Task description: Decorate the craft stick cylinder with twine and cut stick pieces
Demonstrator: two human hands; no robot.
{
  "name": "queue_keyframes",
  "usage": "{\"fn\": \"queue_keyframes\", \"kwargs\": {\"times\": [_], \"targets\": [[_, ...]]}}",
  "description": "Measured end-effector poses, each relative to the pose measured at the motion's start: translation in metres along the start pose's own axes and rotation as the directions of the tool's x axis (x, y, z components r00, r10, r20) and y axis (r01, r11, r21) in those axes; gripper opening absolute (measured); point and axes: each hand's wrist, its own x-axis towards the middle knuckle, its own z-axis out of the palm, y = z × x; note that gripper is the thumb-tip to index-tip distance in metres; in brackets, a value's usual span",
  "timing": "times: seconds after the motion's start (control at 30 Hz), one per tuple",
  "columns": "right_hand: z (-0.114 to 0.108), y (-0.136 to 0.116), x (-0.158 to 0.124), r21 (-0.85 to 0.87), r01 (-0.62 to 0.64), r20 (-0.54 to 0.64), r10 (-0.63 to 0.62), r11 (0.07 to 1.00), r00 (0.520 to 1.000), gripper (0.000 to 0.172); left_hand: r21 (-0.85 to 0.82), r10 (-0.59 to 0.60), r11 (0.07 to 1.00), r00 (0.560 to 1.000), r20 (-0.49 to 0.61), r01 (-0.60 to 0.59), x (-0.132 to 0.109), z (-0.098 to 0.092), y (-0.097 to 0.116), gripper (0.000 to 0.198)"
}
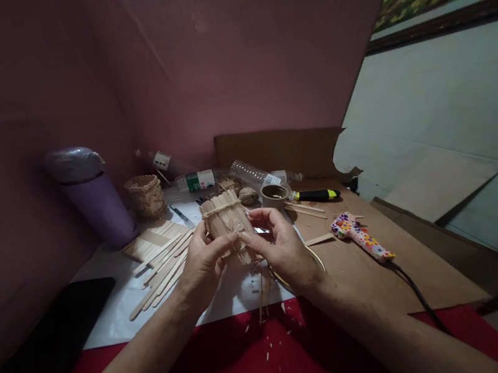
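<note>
Between my two hands is a small holder (221,211) made of upright wooden craft sticks, with twine tied round its upper part. A flower shape (235,226) cut from thin wood sits on its front. My left hand (204,260) is closed round the holder's left side, thumb across the front. My right hand (282,247) grips the right side, its thumb near the flower's edge. Some fingers of both hands are hidden behind the holder. Below it, wood slivers (263,291) lie on the white sheet (105,326) and the red cloth (212,369).
Loose craft sticks (163,275) lie at left near a purple tumbler (98,204) and a finished-looking pot (145,198). A craft knife (182,216), plastic bottles (251,173), twine balls (247,196) and a cup (274,195) stand behind. A flowered glue gun (361,237) rests on cardboard (414,274).
</note>
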Motion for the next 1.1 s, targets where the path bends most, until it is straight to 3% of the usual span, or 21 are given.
{"fn": "queue_keyframes", "kwargs": {"times": [0.2,0.47,0.63,0.8,1.1], "targets": [[0.001,0.001,0.001,0.068,-0.054,-0.002,0.055,0.996,0.999,0.035,-0.004,-0.013,1.0,1.0,0.015,0.013,0.0,0.0,-0.001,0.056],[0.002,0.001,0.003,0.118,-0.095,-0.011,0.097,0.988,0.995,0.035,-0.035,-0.051,0.998,0.996,0.071,0.054,-0.002,0.002,0.002,0.042],[0.002,0.002,0.003,0.115,-0.085,-0.012,0.087,0.99,0.996,0.035,-0.003,-0.033,0.999,0.999,0.02,0.033,0.002,-0.001,-0.003,0.052],[0.002,0.008,0.003,0.149,-0.148,-0.035,0.155,0.978,0.987,0.038,-0.075,-0.072,0.995,0.997,-0.012,0.071,0.006,-0.002,-0.001,0.045],[0.007,0.02,0.002,0.169,-0.13,-0.067,0.142,0.977,0.988,0.042,-0.108,-0.117,0.988,0.992,-0.038,0.113,0.009,-0.006,0.001,0.046]]}}
